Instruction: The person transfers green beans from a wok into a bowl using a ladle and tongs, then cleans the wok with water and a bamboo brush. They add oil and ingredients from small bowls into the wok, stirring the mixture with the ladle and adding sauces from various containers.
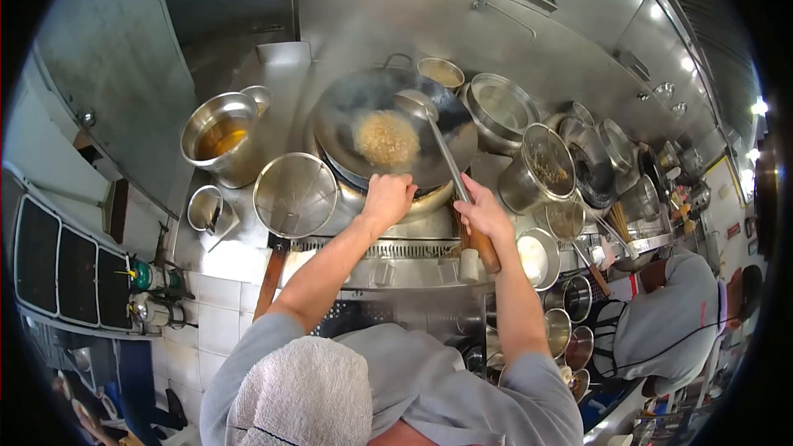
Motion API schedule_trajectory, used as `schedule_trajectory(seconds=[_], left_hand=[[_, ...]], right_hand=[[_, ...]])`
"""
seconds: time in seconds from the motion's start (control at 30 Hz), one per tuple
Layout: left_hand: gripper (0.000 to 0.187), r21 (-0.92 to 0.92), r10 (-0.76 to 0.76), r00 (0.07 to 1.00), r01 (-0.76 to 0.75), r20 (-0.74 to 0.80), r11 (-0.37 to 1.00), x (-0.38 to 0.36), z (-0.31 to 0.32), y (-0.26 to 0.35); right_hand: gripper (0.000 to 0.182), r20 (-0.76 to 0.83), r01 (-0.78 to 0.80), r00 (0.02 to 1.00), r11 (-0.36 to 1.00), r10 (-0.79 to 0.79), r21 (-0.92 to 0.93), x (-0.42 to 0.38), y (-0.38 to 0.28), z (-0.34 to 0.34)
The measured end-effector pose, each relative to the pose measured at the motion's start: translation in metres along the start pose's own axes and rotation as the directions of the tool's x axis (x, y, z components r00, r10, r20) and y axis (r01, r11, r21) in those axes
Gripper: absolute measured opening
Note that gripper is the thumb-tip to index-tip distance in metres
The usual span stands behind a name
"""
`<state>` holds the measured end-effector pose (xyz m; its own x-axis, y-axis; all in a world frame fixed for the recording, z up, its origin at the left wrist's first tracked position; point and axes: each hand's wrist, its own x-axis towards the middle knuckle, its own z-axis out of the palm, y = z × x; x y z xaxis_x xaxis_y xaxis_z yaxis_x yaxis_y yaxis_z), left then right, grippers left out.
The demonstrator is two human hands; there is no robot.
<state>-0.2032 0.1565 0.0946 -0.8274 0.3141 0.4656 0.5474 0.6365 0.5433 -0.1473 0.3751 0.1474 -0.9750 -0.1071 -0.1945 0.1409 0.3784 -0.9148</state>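
A large dark wok [334, 120] sits on the burner, with bubbling light-brown food [387, 139] in its middle and steam rising from it. My left hand [390, 200] is closed at the wok's near edge; the part inside the fist is hidden. In my right hand [486, 213] is the handle of a long metal ladle [446, 149] with a wooden grip end [483, 248]. The ladle's bowl [415, 104] hangs over the far right part of the wok, just beyond the food. Left of the wok lies a round wire strainer [296, 195] with a wooden handle.
At the left stands a metal pot [221, 139] of amber liquid, with a smaller metal cup [206, 208] before it. Several pots and strainers crowd the right, including a tall pot with a strainer [537, 167] and a bowl of white contents [535, 260]. Another person [673, 322] stands farther right.
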Motion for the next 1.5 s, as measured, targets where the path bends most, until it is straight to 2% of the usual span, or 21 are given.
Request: schedule_trajectory(seconds=[0.1,0.13,0.23,0.3,0.37,0.43,0.5,0.57,0.63,0.7,0.77,0.8,0.83,0.9,0.97,1.0,1.1,1.17,1.27,1.37,1.5], left_hand=[[0.019,0.048,-0.005,1.0,0.004,0.016,0.999,0.008,0.003,-0.008],[0.02,0.002,-0.045,0.998,0.045,0.05,0.999,0.008,0.004,-0.012],[0.02,-0.006,-0.021,1.0,0.021,0.018,1.0,0.005,0.003,-0.018],[0.02,-0.002,0.029,1.0,-0.029,-0.012,1.0,0.001,0.002,-0.015],[0.019,0.0,0.061,0.997,-0.061,-0.041,0.998,0.007,0.003,-0.008],[0.018,0.008,0.064,0.998,-0.064,-0.017,0.998,0.004,0.006,-0.002],[0.02,0.008,0.042,0.999,-0.042,-0.002,0.999,-0.001,0.007,-0.003],[0.019,0.002,-0.006,0.999,0.006,0.04,1.0,0.005,0.001,-0.006],[0.023,-0.033,-0.013,0.999,0.015,0.05,0.999,0.009,0.0,-0.009],[0.023,-0.053,-0.023,0.996,0.028,0.087,0.998,0.011,-0.002,-0.004],[0.024,-0.008,0.012,0.992,-0.011,0.129,1.0,0.014,-0.005,-0.002],[0.025,-0.002,0.017,0.99,-0.017,0.141,1.0,0.015,-0.004,-0.003],[0.025,0.01,0.01,0.989,-0.012,0.146,1.0,0.015,-0.004,-0.005],[0.027,-0.014,0.046,0.988,-0.045,0.148,0.999,0.015,-0.006,-0.001],[0.026,-0.007,0.002,0.982,-0.001,0.191,1.0,0.017,-0.007,-0.002],[0.022,-0.131,0.021,0.991,-0.004,0.129,0.991,0.015,-0.002,0.0],[0.017,0.112,0.246,0.94,-0.225,-0.238,0.968,0.001,0.003,0.057],[0.016,-0.202,0.302,0.95,-0.312,-0.08,0.928,-0.011,0.03,0.088],[0.011,-0.521,0.485,0.817,-0.28,0.312,0.806,-0.052,0.085,0.157],[0.014,-0.423,0.6,0.679,-0.438,0.422,0.793,-0.1,0.146,0.204],[0.017,-0.25,0.47,0.714,-0.4,0.519,0.882,-0.141,0.191,0.231]], right_hand=[[0.075,-0.099,-0.05,0.995,0.871,0.002,-0.489,0.006,-0.009,-0.009],[0.076,-0.08,-0.045,0.997,0.849,0.003,-0.527,0.012,-0.005,-0.015],[0.074,-0.064,-0.039,0.998,0.943,0.019,-0.329,0.009,-0.009,-0.019],[0.075,-0.13,-0.014,0.991,0.995,0.027,0.098,-0.017,-0.002,-0.001],[0.076,-0.227,0.101,0.974,0.869,0.013,0.485,-0.032,0.001,0.029],[0.071,-0.133,0.094,0.991,0.822,-0.022,0.562,-0.021,0.012,0.054],[0.048,-0.144,0.033,0.989,0.909,0.03,0.415,-0.009,0.014,0.057],[0.047,-0.011,-0.026,0.998,0.582,0.061,0.812,-0.018,-0.016,0.047],[0.049,0.071,-0.063,0.997,0.196,-0.034,0.979,-0.035,-0.004,0.046],[0.048,-0.06,0.042,0.998,0.668,0.004,0.743,-0.059,0.0,0.061],[0.042,-0.15,0.145,0.988,0.582,-0.041,0.8,-0.09,0.003,0.067],[0.045,-0.098,0.112,0.994,0.379,-0.056,0.919,-0.111,0.014,0.058],[0.048,-0.129,0.129,0.991,0.317,-0.019,0.94,-0.139,0.014,0.052],[0.049,-0.291,0.195,0.947,0.475,0.137,0.858,-0.199,0.008,0.042],[0.051,-0.396,0.251,0.887,0.472,0.238,0.845,-0.26,0.021,0.031],[0.054,-0.464,0.308,0.841,0.46,0.277,0.833,-0.292,0.027,0.028],[0.063,-0.619,0.378,0.669,0.53,0.411,0.759,-0.37,0.056,0.016],[0.065,-0.688,0.239,0.495,0.678,0.531,0.696,-0.392,0.073,0.001],[0.064,-0.706,0.142,0.453,0.737,0.545,0.661,-0.414,0.118,-0.024],[0.064,-0.697,0.065,0.46,0.762,0.55,0.645,-0.423,0.141,-0.039],[0.062,-0.686,-0.196,0.401,0.788,0.608,0.584,-0.425,0.165,-0.04]])
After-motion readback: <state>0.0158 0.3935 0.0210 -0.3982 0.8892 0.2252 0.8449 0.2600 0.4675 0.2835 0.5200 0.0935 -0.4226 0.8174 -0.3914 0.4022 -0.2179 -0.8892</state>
